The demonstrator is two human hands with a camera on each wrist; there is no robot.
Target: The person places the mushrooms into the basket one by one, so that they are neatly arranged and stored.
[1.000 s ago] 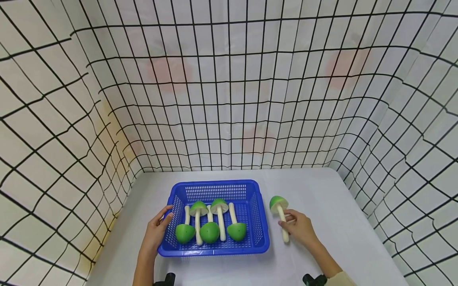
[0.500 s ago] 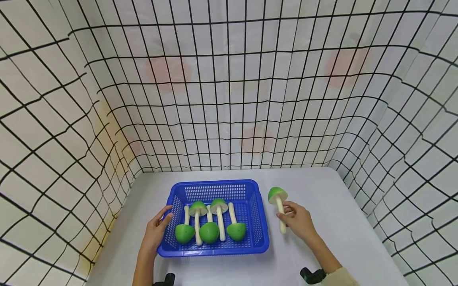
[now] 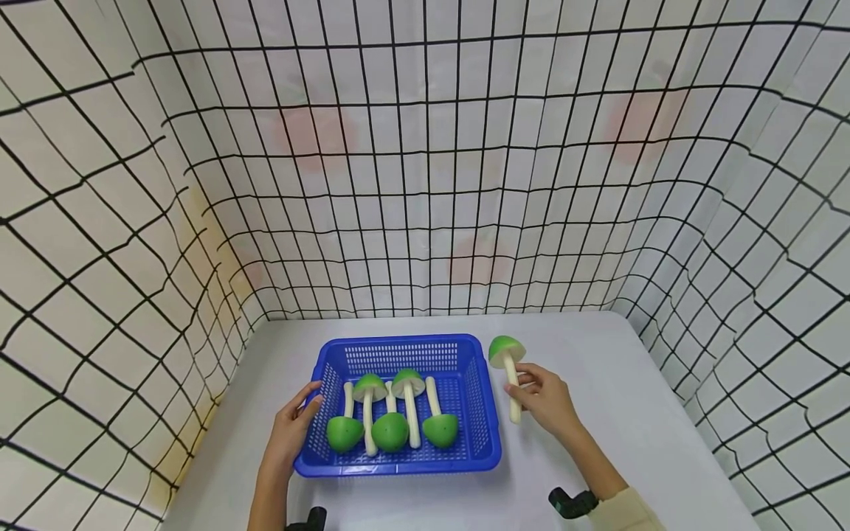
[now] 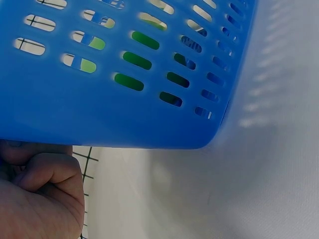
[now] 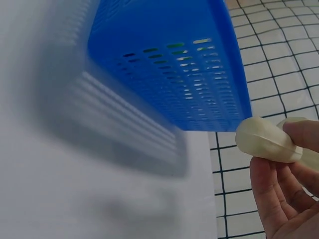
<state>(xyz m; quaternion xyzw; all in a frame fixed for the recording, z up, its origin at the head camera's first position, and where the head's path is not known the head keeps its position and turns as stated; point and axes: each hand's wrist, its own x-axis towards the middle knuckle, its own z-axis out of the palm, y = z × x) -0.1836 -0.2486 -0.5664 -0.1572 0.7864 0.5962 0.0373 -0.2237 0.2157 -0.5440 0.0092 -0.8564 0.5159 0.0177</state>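
Note:
A blue plastic basket (image 3: 397,467) stands on the white table, holding several toy mushrooms with green caps and white stems, such as this one (image 3: 390,432). They lie side by side, caps alternately toward the front and the back. My left hand (image 3: 291,424) holds the basket's left rim, thumb and fingers around the edge; the left wrist view shows bent fingers right at that rim. Just right of the basket, my right hand (image 3: 547,402) pinches another toy mushroom (image 3: 507,352) by its stem, cap up and tilted left. The stem's end (image 5: 264,142) pokes out between thumb and fingers in the right wrist view.
A black wire grid (image 3: 451,192) in front of white sheeting encloses the table (image 3: 631,413) at the back and both sides. Inside the basket, bare floor shows along the right end, next to the last mushroom.
My right hand has moved the toy mushroom left and farther back, up beside the basket's right rim. The left hand and the basket have stayed in place.

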